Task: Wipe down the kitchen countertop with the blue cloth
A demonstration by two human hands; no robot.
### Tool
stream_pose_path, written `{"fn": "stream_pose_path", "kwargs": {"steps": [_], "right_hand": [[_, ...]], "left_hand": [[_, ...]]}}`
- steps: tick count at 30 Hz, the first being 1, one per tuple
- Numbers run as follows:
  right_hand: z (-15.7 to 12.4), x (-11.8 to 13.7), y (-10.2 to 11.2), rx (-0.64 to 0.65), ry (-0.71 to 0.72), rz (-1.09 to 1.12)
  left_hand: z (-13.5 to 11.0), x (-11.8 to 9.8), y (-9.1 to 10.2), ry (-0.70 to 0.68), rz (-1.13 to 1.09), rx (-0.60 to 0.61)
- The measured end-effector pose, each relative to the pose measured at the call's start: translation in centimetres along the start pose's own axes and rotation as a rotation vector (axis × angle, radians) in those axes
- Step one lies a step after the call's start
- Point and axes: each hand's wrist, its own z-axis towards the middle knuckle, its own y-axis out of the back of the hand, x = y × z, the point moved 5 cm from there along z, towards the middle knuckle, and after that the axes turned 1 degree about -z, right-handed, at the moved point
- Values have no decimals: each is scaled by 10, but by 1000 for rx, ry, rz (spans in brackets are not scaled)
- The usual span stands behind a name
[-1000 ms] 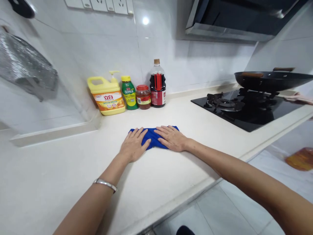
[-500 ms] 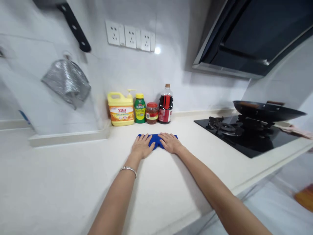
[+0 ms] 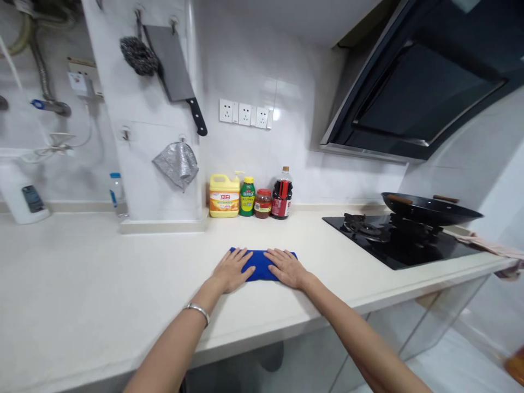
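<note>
A folded blue cloth (image 3: pixel 262 267) lies flat on the white countertop (image 3: pixel 143 289), near the middle of the head view. My left hand (image 3: pixel 234 269) rests palm down on its left end, fingers stretched out. On the right end lies my right hand (image 3: pixel 286 267), also flat with the fingers spread. Both thumbs point inward over the cloth, and neither hand grips it. The cloth's outer ends are partly hidden under my hands.
Behind the cloth, by the wall, stand a yellow detergent jug (image 3: pixel 224 199), a green bottle (image 3: pixel 247 199), a red-lidded jar (image 3: pixel 262 204) and a dark sauce bottle (image 3: pixel 282 196). A gas hob (image 3: pixel 393 240) with a wok (image 3: pixel 429 210) is at right. A cleaver (image 3: pixel 174 68) hangs at left.
Both hands have drawn the cloth back from the bottles toward the counter's front edge. The cloth's front edge now looks straighter. The camera view has shifted, showing more of the left wall.
</note>
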Motion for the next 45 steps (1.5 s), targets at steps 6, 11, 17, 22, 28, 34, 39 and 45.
{"fn": "stream_pose_path", "kwargs": {"steps": [6, 11, 17, 22, 28, 34, 39, 45], "right_hand": [[-30, 57, -3, 39, 111, 7], [-26, 110, -5, 76, 124, 10], [-22, 171, -8, 93, 211, 14], [-30, 199, -13, 106, 289, 28], [-15, 210, -15, 115, 378, 35], [56, 207, -20, 85, 366, 58], [116, 195, -27, 72, 330, 81], [161, 182, -31, 71, 314, 86]], "left_hand": [[-73, 9, 10, 14, -41, 31], [-121, 32, 24, 62, -66, -11], [-177, 62, 35, 110, -72, -74], [-215, 70, 39, 151, -80, -59], [-203, 85, 41, 142, -71, 37], [-163, 139, 47, 231, -28, 4], [-133, 184, 50, 318, 28, -11], [-103, 207, 54, 329, 97, -34]]}}
